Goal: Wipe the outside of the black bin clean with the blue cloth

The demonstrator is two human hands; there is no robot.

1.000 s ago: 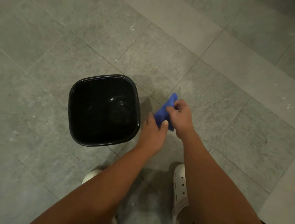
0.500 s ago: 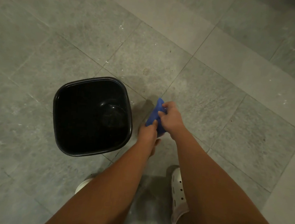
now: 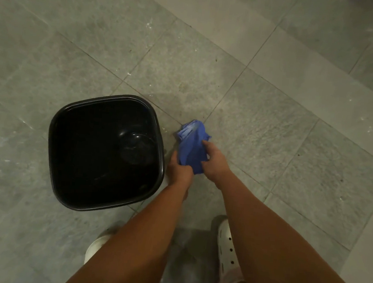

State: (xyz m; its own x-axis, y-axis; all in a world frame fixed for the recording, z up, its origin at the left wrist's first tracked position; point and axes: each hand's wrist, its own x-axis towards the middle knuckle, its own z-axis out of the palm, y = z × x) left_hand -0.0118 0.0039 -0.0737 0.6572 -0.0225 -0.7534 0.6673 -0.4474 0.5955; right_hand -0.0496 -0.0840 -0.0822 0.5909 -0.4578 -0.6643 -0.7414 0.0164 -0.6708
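Both hands, left hand point(image 3: 179, 170) and right hand point(image 3: 215, 164), were clamped on the blue cloth point(image 3: 193, 147); cloth was being readied; contact with the black bin point(image 3: 162, 159) wall was judged next.

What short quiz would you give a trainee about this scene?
1. True or false: the black bin lies tipped on its side.
2. What holds the blue cloth? A) one hand only; B) both hands; C) nothing, it lies on the floor.
3. What colour are the person's shoes?

Key
1. False: it stands upright, with its opening facing up.
2. B: the left hand and the right hand both grip it, beside the bin.
3. White.
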